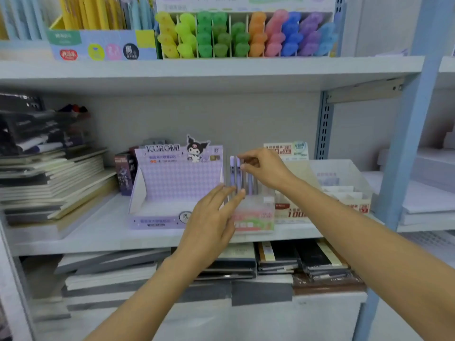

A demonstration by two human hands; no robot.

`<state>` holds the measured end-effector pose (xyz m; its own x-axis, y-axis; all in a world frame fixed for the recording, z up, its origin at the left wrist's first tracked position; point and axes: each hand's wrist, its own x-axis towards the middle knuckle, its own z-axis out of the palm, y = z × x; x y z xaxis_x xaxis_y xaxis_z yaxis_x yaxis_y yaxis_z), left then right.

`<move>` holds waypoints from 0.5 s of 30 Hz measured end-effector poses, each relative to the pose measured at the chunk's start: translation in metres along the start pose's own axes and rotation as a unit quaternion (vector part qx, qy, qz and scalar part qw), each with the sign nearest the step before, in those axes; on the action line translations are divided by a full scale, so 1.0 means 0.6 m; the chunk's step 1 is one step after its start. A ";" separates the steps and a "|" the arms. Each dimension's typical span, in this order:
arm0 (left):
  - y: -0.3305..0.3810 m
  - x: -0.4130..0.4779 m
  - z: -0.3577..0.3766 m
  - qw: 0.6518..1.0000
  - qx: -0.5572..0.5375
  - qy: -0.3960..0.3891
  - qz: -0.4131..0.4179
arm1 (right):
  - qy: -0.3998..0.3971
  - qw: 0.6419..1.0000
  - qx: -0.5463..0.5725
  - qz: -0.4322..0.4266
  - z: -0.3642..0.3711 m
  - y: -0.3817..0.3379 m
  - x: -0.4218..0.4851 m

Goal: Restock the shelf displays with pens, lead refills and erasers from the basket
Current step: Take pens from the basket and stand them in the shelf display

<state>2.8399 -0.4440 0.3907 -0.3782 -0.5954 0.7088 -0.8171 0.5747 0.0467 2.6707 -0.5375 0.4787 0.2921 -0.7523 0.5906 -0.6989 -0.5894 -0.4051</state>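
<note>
Several slim purple lead refill tubes [238,174] stand upright in a clear display box [254,214] on the middle shelf. My right hand [264,169] pinches the tops of the tubes from the right. My left hand [211,222] is below, fingers straight, its fingertips touching the tubes' lower part. Left of the tubes stands a purple Kuromi display box [172,183], its tray looking empty. The basket is out of view.
A cream and red display carton [320,198] sits right of the clear box. Stacked notebooks [54,178] fill the shelf's left side. Coloured highlighters [243,35] line the shelf above. More stacked notebooks [278,259] lie on the shelf below. A blue upright post [403,143] stands at right.
</note>
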 end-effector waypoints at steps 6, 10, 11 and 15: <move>0.045 -0.067 0.014 0.993 -0.043 0.103 -0.045 | 0.135 0.979 0.129 -0.085 0.003 -0.021 -0.136; 0.072 -0.168 0.083 0.983 -0.119 0.095 -0.100 | 0.059 0.974 0.218 -0.035 0.080 0.009 -0.282; 0.078 -0.198 0.107 0.982 -0.136 0.047 -0.122 | 0.017 0.977 0.214 -0.009 0.110 0.024 -0.320; 0.088 -0.335 0.218 0.935 -0.174 -0.201 -0.236 | -0.188 0.963 0.162 0.105 0.238 0.097 -0.462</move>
<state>2.8156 -0.3674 0.1589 -0.2016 -0.9511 0.2341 -0.7700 0.3016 0.5622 2.6422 -0.4054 0.1919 0.4252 -0.8824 0.2012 -0.5458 -0.4273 -0.7208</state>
